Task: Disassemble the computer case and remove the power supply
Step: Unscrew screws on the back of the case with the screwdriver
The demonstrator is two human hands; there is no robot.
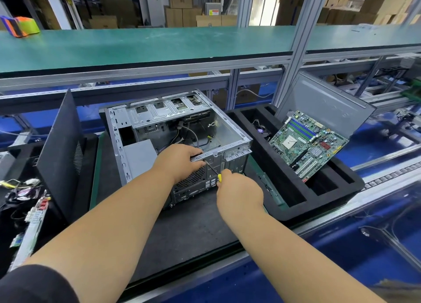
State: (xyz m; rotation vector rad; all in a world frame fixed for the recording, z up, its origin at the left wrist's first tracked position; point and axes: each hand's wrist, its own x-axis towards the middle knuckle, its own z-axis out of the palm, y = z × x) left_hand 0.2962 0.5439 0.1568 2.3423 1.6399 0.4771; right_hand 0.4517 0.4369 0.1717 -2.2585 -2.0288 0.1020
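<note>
Computer case lies open-sided, grey power supply inside.

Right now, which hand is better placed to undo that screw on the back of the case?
The right hand: it already holds the screwdriver, its tip against the computer case back panel. The left hand grips the case's rear edge, steadying it.

No legible text, label, brand or number anywhere on the workbench items.
</note>
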